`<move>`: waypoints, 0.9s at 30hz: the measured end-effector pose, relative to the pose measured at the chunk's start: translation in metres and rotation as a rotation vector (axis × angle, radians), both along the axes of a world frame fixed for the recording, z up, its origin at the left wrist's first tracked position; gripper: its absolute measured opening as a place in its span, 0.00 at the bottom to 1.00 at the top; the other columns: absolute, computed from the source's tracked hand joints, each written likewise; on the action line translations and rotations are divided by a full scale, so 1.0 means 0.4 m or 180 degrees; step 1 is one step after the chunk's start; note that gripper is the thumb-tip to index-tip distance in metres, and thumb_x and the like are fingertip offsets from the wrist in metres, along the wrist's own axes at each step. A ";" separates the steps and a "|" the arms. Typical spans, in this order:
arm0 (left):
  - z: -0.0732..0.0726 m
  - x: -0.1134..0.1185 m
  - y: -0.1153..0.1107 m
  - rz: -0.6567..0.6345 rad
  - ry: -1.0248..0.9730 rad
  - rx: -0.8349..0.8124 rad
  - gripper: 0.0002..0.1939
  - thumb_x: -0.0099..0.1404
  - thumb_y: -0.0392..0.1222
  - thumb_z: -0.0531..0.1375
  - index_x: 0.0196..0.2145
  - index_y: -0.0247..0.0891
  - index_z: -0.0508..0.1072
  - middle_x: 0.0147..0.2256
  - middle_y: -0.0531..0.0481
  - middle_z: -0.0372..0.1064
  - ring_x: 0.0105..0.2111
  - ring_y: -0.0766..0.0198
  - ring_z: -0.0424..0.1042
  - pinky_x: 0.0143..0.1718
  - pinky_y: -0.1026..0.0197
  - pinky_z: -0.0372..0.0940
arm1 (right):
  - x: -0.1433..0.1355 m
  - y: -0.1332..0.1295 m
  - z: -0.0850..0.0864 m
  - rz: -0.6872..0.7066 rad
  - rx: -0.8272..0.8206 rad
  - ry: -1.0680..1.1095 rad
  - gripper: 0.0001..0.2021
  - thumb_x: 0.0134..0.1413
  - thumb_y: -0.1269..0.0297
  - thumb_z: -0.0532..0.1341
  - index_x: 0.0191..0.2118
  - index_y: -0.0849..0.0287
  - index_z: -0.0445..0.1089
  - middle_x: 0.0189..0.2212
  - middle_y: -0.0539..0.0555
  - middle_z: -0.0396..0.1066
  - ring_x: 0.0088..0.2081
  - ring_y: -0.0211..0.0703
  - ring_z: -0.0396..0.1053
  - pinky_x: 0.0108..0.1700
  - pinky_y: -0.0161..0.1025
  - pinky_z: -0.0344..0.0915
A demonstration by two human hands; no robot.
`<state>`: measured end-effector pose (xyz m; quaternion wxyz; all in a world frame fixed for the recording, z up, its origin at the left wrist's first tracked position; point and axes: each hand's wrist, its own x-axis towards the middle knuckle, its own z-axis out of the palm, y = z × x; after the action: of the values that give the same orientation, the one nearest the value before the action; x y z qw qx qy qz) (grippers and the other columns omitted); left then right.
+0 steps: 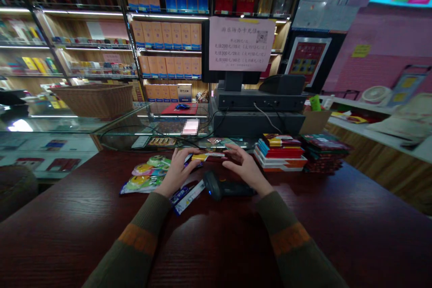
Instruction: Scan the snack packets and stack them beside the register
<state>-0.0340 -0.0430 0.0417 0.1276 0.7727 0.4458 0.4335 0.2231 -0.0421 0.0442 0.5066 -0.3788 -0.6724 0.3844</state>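
My left hand hovers over or rests on small flat packets, thumb and fingers apart; whether it touches them I cannot tell. A yellow and dark packet lies just past its fingertips. Under that wrist are a dark blue packet and a white-and-blue strip packet, slanting side by side. Left of the hand lies a colourful plastic-wrapped pack. My right hand is open with spread, slightly bent fingers and holds nothing. Below it, a black barcode scanner lies on its side, its handle end close to my wrist.
Stacked boxes and a pile of dark red packs stand at right on the wooden counter. Behind are a glass case, a monitor with a pink sign, a wicker basket and shelves of boxed goods.
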 end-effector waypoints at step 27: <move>-0.029 0.056 0.001 0.0482 0.0245 0.0339 0.44 0.64 0.39 0.63 0.71 0.49 0.45 0.50 0.45 0.73 0.45 0.57 0.75 0.49 0.54 0.67 | -0.079 -0.005 0.009 -0.0435 -0.1498 0.1729 0.12 0.57 0.53 0.65 0.40 0.55 0.71 0.36 0.52 0.75 0.35 0.44 0.79 0.31 0.33 0.71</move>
<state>-0.0116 -0.0427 0.0299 0.0360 0.7585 0.4839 0.4350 0.1914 -0.0442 0.0478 0.5902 -0.4132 -0.3796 0.5804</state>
